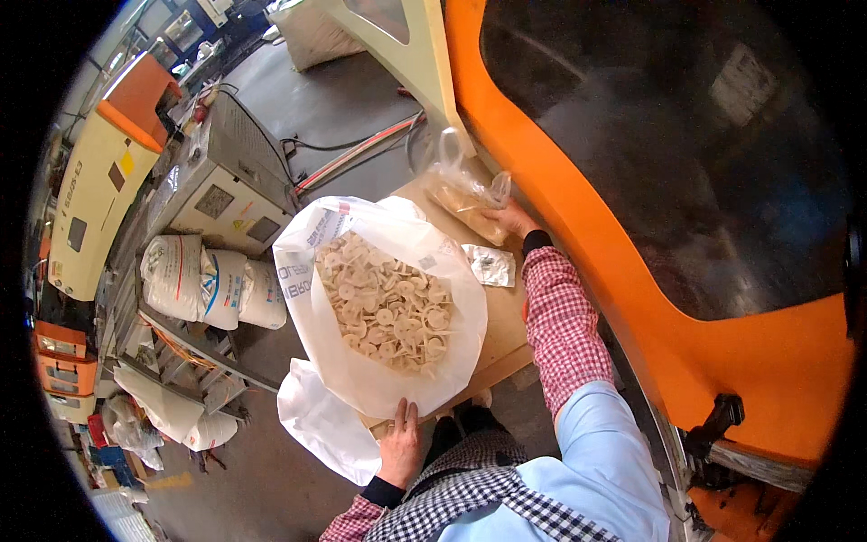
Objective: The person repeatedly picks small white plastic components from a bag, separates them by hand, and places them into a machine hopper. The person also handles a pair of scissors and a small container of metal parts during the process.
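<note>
A large white sack (302,312) stands with its mouth wide, filled with pale, off-white plastic parts (388,307), many with round discs. My left hand (400,449) touches the near side of the sack, fingers stretched out against it; the thumb is hard to see. Beyond the sack, at the far right, my right hand (511,219) grips the side of a clear plastic bag (461,194) with loop handles. Something tan shows through this bag. A small crumpled white packet (490,266) lies between the sack and my right forearm.
Beneath the sack is a tan board or tabletop (508,339). An orange machine panel with a dark window (578,190) stands close on the right. Several full white sacks (172,280) sit at left beside a grey cabinet (226,176). Hoses (361,147) cross the floor ahead.
</note>
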{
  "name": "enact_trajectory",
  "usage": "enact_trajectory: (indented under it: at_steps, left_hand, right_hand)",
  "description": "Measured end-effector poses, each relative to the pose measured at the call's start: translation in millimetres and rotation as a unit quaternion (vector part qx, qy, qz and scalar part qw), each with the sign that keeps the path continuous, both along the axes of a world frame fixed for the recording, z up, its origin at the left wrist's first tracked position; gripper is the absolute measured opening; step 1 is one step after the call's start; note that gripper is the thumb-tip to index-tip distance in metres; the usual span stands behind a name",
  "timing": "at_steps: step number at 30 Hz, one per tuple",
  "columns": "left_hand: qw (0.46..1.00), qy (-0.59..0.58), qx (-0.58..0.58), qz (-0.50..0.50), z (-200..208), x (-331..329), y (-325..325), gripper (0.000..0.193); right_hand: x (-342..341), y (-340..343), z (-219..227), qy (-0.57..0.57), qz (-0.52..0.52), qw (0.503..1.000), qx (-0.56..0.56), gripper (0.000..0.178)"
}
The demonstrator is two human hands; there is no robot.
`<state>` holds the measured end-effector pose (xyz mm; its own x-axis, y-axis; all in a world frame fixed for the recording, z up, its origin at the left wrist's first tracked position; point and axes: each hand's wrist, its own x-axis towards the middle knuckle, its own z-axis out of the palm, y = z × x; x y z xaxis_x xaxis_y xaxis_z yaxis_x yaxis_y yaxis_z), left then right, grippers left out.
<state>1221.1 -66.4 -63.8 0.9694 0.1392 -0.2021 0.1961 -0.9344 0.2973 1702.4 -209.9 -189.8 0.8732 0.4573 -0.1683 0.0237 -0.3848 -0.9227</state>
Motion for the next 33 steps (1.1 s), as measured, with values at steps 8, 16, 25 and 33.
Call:
enact_trajectory:
  at_steps: [8,16,25,33]
  left_hand:
    - [0.999,-0.044,0.005,-0.007,6.0,4.8,-2.9,0.052]
    - [0.999,-0.016,-0.037,0.016,14.0,8.5,-6.2,0.051]
    - [0.997,-0.063,-0.039,0.020,15.2,1.8,-11.3,0.048]
    - [0.983,-0.146,-0.093,-0.060,35.4,-6.9,-2.0,0.043]
  right_hand:
    - [1.9,3.5,-11.8,-0.063,0.026,0.991,-0.119,0.060]
    - [16.0,0.9,-39.1,-0.242,-0.031,0.964,-0.109,0.071]
    - [-41.4,-1.0,31.5,-0.182,-0.076,0.966,-0.165,0.077]
    - [-188.1,-42.8,49.8,-0.302,-0.265,0.907,-0.129,0.036]
